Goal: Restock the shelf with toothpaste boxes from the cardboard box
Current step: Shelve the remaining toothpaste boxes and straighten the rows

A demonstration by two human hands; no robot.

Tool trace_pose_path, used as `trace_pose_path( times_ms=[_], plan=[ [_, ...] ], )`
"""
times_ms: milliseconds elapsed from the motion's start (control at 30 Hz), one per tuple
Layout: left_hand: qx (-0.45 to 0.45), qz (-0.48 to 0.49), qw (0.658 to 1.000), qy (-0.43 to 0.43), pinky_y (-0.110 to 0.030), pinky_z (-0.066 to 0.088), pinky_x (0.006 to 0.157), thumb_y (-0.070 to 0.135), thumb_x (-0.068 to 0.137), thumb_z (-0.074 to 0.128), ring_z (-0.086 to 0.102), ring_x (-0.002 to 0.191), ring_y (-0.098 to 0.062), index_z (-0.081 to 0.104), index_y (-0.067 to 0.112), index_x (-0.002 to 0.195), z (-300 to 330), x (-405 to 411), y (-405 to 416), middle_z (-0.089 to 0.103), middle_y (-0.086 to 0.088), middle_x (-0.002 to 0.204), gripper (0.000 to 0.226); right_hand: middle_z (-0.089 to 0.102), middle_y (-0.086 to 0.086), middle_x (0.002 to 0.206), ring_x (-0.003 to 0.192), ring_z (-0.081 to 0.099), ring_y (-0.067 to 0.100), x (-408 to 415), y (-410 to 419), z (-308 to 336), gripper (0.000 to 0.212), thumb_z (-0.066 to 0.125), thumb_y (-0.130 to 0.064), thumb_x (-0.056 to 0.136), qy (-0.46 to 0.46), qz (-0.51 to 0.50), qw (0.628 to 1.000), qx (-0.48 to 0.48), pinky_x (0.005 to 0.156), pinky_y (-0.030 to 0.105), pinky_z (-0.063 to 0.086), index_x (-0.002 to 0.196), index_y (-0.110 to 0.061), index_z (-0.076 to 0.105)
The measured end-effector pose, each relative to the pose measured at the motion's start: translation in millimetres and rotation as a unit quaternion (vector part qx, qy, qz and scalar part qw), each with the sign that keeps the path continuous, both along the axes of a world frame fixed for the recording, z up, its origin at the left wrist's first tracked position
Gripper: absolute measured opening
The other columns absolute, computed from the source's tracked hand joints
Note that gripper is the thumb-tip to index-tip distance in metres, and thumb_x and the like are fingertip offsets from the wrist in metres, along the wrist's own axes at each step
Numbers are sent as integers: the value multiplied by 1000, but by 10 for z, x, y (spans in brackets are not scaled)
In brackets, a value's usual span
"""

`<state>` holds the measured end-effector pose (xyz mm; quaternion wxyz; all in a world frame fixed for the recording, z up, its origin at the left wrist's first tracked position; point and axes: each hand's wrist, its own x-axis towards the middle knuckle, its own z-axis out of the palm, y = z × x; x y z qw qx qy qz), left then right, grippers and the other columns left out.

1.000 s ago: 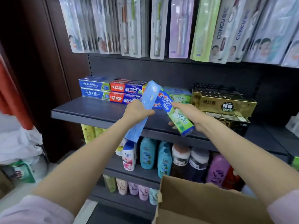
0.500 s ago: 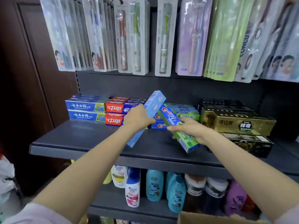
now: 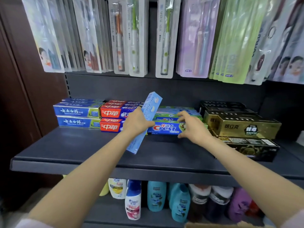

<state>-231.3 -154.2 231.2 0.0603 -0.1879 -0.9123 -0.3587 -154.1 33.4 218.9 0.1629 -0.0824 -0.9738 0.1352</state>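
Above shelf [image 3: 74,145]: left hand [image 3: 136,124] grips tilted light-blue box [image 3: 144,122]; right hand [image 3: 192,127] spread on sideways Crest box [image 3: 164,128].

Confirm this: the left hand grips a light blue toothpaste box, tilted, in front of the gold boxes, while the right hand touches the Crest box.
Wrong place. The head view shows the left hand gripping the tilted light blue toothpaste box in front of the red toothpaste boxes, not the gold boxes. The right hand does touch the Crest box.

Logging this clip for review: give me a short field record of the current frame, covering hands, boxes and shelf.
left hand: grips a tilted light blue box, lower end above the shelf
right hand: fingers spread on the Crest box, set in the front row
neighbours: red boxes left, gold boxes right
above: hanging toothbrush packs
cardboard box: edge at bottom
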Motion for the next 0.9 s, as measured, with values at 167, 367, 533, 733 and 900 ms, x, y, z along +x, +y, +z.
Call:
trace_pose_path(
  times_ms=[167, 367, 533, 733, 900],
  plan=[
    [-5, -3, 1000, -8, -40, 51, 83, 33, 75, 75, 54, 92, -22, 44, 10, 113, -51, -78, -11, 52, -3, 103, 55, 56, -5, 132, 116, 55, 20, -2, 43, -79, 78, 82, -24, 69, 40, -1, 999, 27, 94, 35, 44, 132, -20, 36],
    [4, 16, 1000, -6, -42, 53, 81, 30, 71, 75, 58, 97, -26, 44, 10, 111, -111, -82, 84, 58, -7, 110, 54, 41, 4, 134, 114, 55, 19, -31, 55, -175, 77, 83, -16, 68, 82, 12, 997, -1, 95, 34, 48, 130, -13, 38],
    [-28, 1, 1000, -11, -41, 52, 82, 34, 73, 75, 59, 99, -27, 44, 11, 111, -125, -76, 158, 57, -8, 111, 54, 42, 1, 126, 107, 55, 19, -30, 140, -230, 58, 80, -19, 70, 58, 34, 997, 30, 94, 31, 47, 121, -13, 51],
    [-25, -10, 999, -19, -43, 51, 85, 41, 75, 74, 58, 103, -27, 41, 10, 118, -136, -129, 128, 56, -7, 114, 63, 44, 5, 127, 116, 50, 21, -110, 207, -341, 53, 77, -15, 74, 58, 45, 997, 24, 101, 30, 41, 122, -12, 56],
    [-14, -67, 998, -17, -44, 50, 87, 46, 79, 71, 56, 103, -25, 37, 7, 123, -113, -127, 89, 51, -2, 109, 68, 34, 3, 143, 132, 38, 21, -143, 211, -499, 53, 56, -27, 92, 37, 58, 997, 41, 100, 21, 39, 142, -23, 39]
  ],
)
